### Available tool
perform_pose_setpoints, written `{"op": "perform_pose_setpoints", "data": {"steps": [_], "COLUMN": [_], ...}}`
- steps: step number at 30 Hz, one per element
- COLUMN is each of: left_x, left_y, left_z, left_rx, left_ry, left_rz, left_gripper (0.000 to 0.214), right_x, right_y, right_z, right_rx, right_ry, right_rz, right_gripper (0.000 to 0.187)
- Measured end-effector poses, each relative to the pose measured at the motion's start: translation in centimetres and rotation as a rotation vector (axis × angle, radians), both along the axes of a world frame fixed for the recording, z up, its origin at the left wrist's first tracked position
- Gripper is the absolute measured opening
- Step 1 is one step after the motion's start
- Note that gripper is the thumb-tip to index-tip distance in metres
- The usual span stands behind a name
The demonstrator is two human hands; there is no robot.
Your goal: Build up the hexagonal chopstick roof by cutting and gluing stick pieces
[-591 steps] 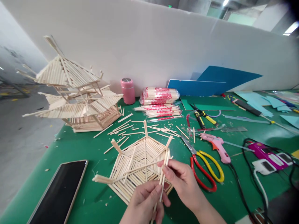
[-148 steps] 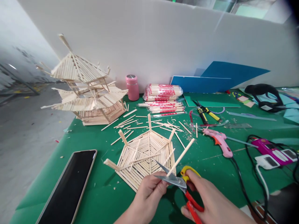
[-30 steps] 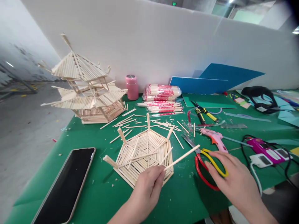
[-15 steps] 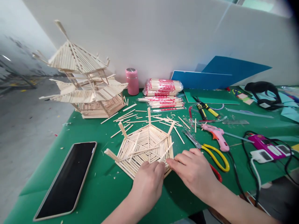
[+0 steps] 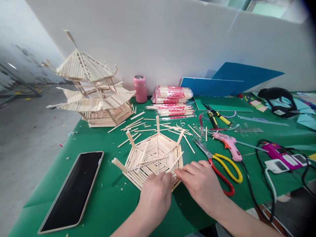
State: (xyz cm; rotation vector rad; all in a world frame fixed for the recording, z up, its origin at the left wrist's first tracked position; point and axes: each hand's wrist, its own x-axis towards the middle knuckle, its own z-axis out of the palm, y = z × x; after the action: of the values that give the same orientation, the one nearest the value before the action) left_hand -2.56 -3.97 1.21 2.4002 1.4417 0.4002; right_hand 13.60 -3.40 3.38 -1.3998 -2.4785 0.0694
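My L hand point(image 5: 156, 194) and R hand point(image 5: 200, 180) bunch over the chopstick panel point(image 5: 161, 146), can't tell if gripping; it's prob. light, stiff, fragile, best held by outer rim point(image 5: 133, 180).

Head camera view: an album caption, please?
Left hand and right hand close together at a stick panel, scissors and glue gun to the right, a stick pagoda at the back left.

Craft workshop, by contents: green-covered worktop point(image 5: 111, 194); glue gun point(image 5: 230, 144); scissors point(image 5: 210, 158); pliers point(image 5: 217, 116); bagged wooden sticks point(image 5: 172, 93); stick panel point(image 5: 163, 144); model pagoda point(image 5: 85, 67); power strip point(image 5: 276, 152) with cables; scrap-strewn grey floor point(image 5: 44, 125); marked white wall point(image 5: 26, 54).
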Motion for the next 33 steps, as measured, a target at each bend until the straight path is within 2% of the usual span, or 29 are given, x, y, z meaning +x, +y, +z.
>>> {"op": "perform_pose_setpoints", "data": {"steps": [7, 10, 12, 15, 17, 18, 19, 20, 23, 25, 28, 31, 33], "left_x": [0.0, -0.2, -0.5, -1.3, -1.9, -2.1, -2.4, -2.6, -2.9, -2.8, -2.2, -1.1, -0.4], "left_y": [0.4, 0.6, 0.7, 0.4, 0.1, 0.0, -0.1, 0.0, 0.8, 1.9, 4.0, 5.9, 6.8], "left_z": [-0.4, 0.0, 0.9, 3.1, 4.5, 5.0, 5.3, 5.5, 5.2, 4.8, 4.3, 3.8, 3.2], "left_rx": [-0.028, -0.022, -0.055, -0.179, -0.279, -0.308, -0.311, -0.299, -0.19, -0.103, 0.0, 0.012, 0.007], "left_ry": [-0.081, -0.08, -0.082, -0.195, -0.288, -0.324, -0.354, -0.377, -0.412, -0.392, -0.232, 0.035, 0.092], "left_rz": [0.085, 0.039, -0.067, -0.302, -0.344, -0.324, -0.292, -0.253, -0.122, -0.03, 0.063, 0.108, 0.103], "left_gripper": [0.026, 0.027, 0.028, 0.027, 0.028, 0.028, 0.028, 0.027, 0.024, 0.026, 0.029, 0.03, 0.029], "right_x": [-1.1, -0.8, 0.0, 1.7, 2.8, 3.3, 3.8, 4.2, 4.9, 5.1, 5.0, 4.8, 4.7], "right_y": [0.3, 0.8, 0.9, 0.8, 0.7, 0.7, 0.7, 0.8, 1.3, 1.5, 1.4, 0.8, 0.5], "right_z": [-0.3, 0.6, 2.0, 4.7, 6.1, 6.5, 6.6, 6.4, 4.9, 3.7, 2.3, 1.6, 1.2], "right_rx": [0.034, -0.037, -0.156, -0.453, -0.721, -0.824, -0.886, -0.899, -0.739, -0.634, -0.622, -0.652, -0.654], "right_ry": [0.02, 0.001, -0.007, 0.089, 0.233, 0.331, 0.448, 0.573, 0.917, 1.061, 1.155, 1.158, 1.143], "right_rz": [-0.056, -0.011, 0.069, 0.271, 0.427, 0.453, 0.421, 0.329, -0.109, -0.298, -0.364, -0.369, -0.368], "right_gripper": [0.017, 0.016, 0.017, 0.021, 0.018, 0.019, 0.021, 0.022, 0.025, 0.026, 0.025, 0.021, 0.021]}}
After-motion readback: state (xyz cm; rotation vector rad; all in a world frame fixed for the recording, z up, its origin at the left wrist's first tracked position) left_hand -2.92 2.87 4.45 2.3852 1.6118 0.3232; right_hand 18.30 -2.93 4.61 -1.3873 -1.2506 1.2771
